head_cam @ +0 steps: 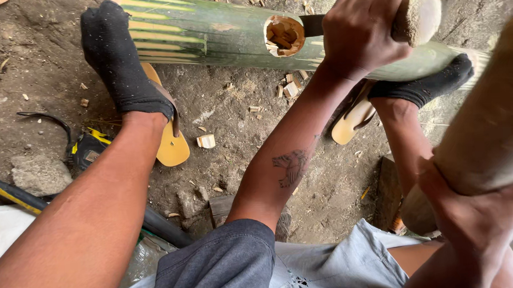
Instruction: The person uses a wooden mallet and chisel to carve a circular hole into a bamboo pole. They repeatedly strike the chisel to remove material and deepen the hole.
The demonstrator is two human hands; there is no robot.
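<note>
Left hand (361, 28) gripping wooden-handled chisel (416, 15) in green bamboo pole's (202, 31) hole; right hand (481, 219) clasping thick wooden mallet (493, 129).

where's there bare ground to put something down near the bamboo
Barest patch: the dirt between the two socked feet, below the bamboo pole, with only scattered wood chips. Crowded: lower left, with a stone and black-and-yellow tool. The left hand with its chisel handle and the right hand with a wooden mallet fill the right.

no packages, no labels — no signs, no screens in view
</note>
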